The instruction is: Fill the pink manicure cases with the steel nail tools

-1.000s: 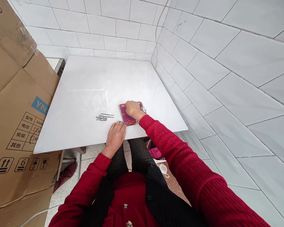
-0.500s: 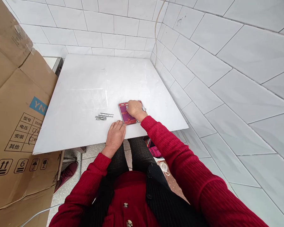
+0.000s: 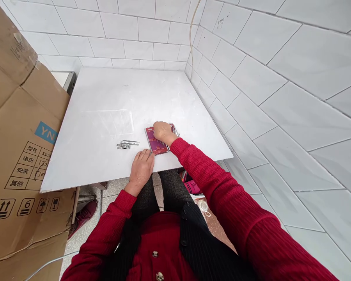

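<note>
A flat red-and-purple case point(image 3: 158, 146) with a pale rim and gold-coloured markings lies near the table's front edge. My left hand point(image 3: 141, 167) rests on the table at the case's near left corner, fingers stretched out, thumb side touching the rim. Over the far part of the case is my right hand point(image 3: 163, 131), its fingers curled down and closed. What they grip, if anything, is hidden beneath the hand. Left of the case lie several small, slim metal pieces point(image 3: 127, 144), too small to name.
The white tabletop point(image 3: 105, 97) reaches back to tiled walls point(image 3: 240, 74). At the left a large cardboard box point(image 3: 20, 117) stands against the table's side. A thin cable point(image 3: 190, 39) hangs in the wall corner. Below the edge are a dark red shoe point(image 3: 86, 212) and a white ring-shaped roll point(image 3: 203, 205).
My right hand has shifted slightly up and to the left over the case. My left hand keeps its place at the corner. The whole view has drifted a little.
</note>
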`<state>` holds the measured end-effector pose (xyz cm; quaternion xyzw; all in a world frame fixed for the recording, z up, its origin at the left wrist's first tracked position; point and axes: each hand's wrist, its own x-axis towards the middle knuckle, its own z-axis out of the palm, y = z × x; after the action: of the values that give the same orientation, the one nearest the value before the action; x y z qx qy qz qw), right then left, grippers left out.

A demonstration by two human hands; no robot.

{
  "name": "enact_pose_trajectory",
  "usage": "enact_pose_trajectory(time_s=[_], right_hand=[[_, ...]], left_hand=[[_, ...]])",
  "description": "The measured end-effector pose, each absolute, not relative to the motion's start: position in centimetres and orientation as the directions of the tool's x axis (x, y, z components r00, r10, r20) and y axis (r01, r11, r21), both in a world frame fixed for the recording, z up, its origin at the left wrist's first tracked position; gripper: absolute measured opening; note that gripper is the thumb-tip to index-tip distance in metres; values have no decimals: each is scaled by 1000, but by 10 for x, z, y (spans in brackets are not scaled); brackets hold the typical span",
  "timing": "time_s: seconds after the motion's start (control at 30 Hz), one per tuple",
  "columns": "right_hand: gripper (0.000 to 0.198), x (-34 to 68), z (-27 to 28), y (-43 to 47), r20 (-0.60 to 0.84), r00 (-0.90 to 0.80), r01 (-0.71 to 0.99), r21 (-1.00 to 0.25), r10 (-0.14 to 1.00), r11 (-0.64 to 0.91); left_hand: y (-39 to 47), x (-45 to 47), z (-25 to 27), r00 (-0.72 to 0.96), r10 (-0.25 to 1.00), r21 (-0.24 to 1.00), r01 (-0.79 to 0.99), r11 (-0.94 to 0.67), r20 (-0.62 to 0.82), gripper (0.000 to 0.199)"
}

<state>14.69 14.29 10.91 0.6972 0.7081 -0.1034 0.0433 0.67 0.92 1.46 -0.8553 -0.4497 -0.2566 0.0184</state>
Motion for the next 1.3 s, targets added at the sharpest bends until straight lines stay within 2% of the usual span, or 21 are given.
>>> enact_pose_trajectory(time_s=[0.3, 0.47, 0.57, 0.83, 0.97, 1.13, 1.3], right_hand=[[26, 154, 100, 150, -216, -28, 989, -147, 976, -4], [17, 159, 89, 164, -260, -58, 961, -277, 964, -17], [18, 160, 91, 171, -294, -66, 934, -356, 953, -45], [22, 157, 109, 187, -251, -144, 830, -558, 957, -22], [18, 127, 116, 187, -274, -284, 847, -520, 919, 107], [8, 78, 114, 172, -281, -450, 877, -316, 848, 361], [8, 79, 119, 164, -265, -427, 891, -285, 864, 353]], left_hand=[[9, 6, 15, 464, 765, 212, 776, -595, 447, 35], [9, 6, 14, 464, 772, 238, 767, -596, 435, 36], [9, 6, 14, 463, 774, 230, 773, -591, 432, 35], [7, 5, 14, 469, 757, 180, 784, -594, 455, 33], [6, 5, 14, 470, 762, 187, 783, -593, 445, 33], [7, 5, 12, 459, 769, 188, 791, -582, 446, 33], [8, 4, 10, 455, 773, 213, 784, -583, 442, 34]])
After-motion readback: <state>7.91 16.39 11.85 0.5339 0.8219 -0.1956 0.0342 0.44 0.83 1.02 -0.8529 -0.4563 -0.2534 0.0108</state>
